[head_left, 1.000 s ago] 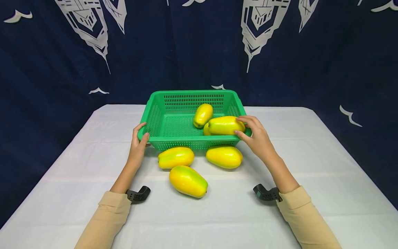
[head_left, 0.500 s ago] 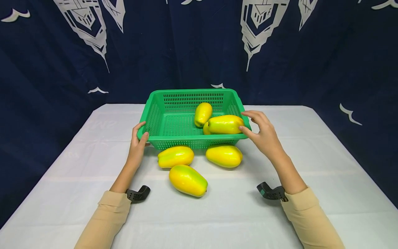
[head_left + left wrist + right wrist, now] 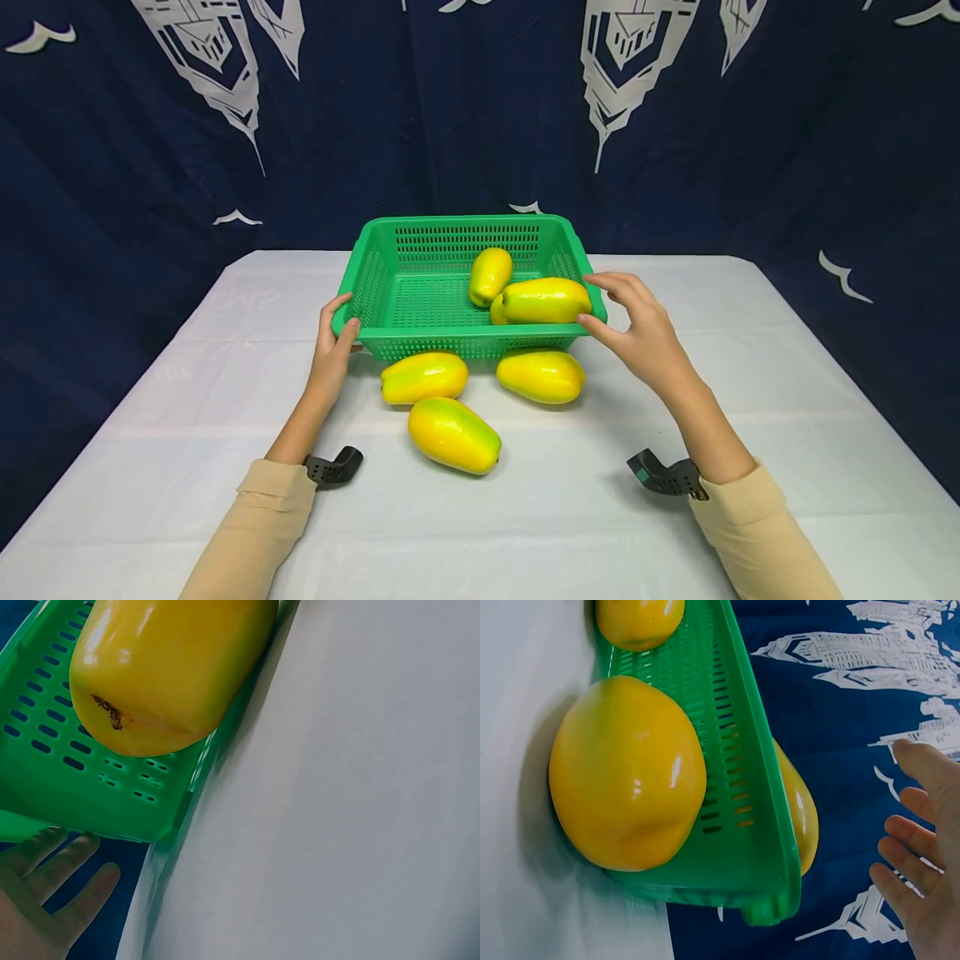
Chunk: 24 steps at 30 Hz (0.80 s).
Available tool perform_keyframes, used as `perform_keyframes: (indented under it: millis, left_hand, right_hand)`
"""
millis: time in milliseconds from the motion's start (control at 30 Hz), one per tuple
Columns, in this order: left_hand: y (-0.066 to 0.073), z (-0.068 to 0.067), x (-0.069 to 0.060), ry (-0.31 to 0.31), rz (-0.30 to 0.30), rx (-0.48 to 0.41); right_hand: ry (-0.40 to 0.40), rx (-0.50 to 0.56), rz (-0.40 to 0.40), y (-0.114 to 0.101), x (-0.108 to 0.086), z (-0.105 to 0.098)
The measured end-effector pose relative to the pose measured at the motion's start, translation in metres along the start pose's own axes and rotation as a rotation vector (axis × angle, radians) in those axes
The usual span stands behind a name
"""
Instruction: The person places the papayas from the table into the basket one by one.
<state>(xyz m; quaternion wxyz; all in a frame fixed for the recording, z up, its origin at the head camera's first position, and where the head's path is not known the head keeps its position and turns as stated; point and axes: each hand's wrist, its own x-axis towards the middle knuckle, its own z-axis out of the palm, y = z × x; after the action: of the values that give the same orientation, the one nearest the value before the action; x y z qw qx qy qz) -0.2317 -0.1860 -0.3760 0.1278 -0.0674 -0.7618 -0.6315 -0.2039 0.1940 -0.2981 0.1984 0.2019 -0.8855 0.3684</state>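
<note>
Worktop (image 3: 562,525): white-covered and flat; smooth rounded fruit could roll on it.
Basket (image 3: 450,332): green, slotted, towards the far side; likely light plastic with a little flex, so best held by the rim at both ends.
Right grip (image 3: 641,333): thumb and fingers well spread beside the basket's right end, holding nothing.
Left grip (image 3: 333,337): narrowed on the left end of the rim, thumb on top and fingertips beneath, seeming to steady it.
Fruit inside: three, bunched right; the end fruit (image 3: 547,301) lies lengthwise along the near wall, partly covering a low fruit (image 3: 497,311), with a tilted fruit (image 3: 491,277) behind.
Fruit outside: near fruit (image 3: 453,436), left fruit (image 3: 423,379) and right fruit (image 3: 541,377), all before the basket.
Skin: glossy, so probably firm and slippery; span the thick middle. Weight cannot be told.
Scar (image 3: 107,712): dark, on the left fruit's tip; a tapered end, poor for holding.
</note>
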Motion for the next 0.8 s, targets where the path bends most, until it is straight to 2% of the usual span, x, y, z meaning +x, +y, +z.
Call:
perform_keyframes:
  millis: [467, 800]
  left_hand:
    - [-0.002, -0.001, 0.001, -0.009, -0.009, -0.003]
    - [0.001, 0.0, 0.0, 0.0, -0.011, -0.003]
  right_hand:
    - [-0.065, -0.02, -0.024, -0.019, -0.008, 0.004]
    - [-0.225, -0.096, 0.001, -0.024, -0.009, 0.001]
